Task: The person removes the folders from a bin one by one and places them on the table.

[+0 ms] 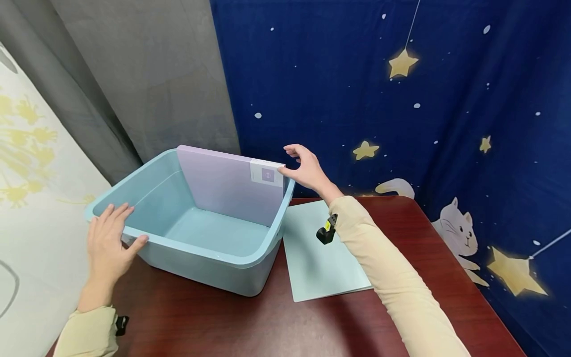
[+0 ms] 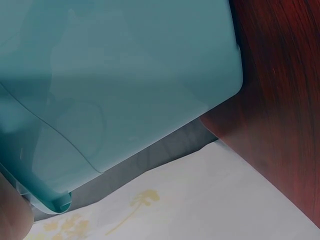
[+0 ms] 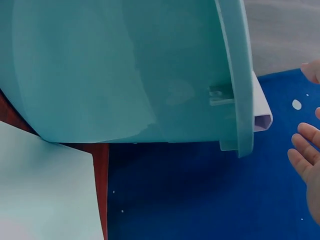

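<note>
A light blue plastic tub sits on the table. Upright against its back wall inside leans a light purple file folder with a white label at its upper right; one corner of the folder sticks out above the rim in the right wrist view. My right hand is by that labelled corner, fingers spread and relaxed, holding nothing; the right wrist view has the fingers apart from it. My left hand rests at the tub's front-left corner, fingers lying over the rim and thumb along it.
Right of the tub, flat pale green sheets or folders lie on the dark red wooden table. Behind hang a grey curtain and a blue star-patterned curtain. White patterned cloth is at the left.
</note>
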Tool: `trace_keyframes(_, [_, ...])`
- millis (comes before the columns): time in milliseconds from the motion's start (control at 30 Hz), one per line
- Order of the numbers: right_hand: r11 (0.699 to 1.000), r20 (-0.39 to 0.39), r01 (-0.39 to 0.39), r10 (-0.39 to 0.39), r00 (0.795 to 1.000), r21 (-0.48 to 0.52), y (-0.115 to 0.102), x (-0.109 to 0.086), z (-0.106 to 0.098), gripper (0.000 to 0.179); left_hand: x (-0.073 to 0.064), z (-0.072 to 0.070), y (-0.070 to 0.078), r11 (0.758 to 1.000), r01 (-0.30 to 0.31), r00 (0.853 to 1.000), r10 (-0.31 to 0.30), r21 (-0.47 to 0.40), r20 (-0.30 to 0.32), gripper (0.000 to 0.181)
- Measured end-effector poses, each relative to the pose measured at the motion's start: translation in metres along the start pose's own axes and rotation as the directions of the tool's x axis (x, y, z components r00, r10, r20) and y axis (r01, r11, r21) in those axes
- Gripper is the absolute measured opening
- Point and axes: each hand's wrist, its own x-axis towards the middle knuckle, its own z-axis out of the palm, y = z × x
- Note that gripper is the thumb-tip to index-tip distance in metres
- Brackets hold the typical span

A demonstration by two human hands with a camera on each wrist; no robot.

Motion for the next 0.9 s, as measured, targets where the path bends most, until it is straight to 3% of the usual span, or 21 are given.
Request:
trace_keyframes(533, [1.000,0.069,-0.014,0.016,0.997,-0.024,0.012,0.009,0.022,0.059,0.000,0.000,0.000,1.000,0.001,1.000,-0.001,-0.010,-0.007,0.091])
trace_keyframes(900, [0.999,0.100,0.034,-0.031,0.994,-0.034,0.019,0.021,0.030,0.058,0.000,0.000,0.002,1.000,0.002,1.000,-0.002,-0.009,0.000,0.090])
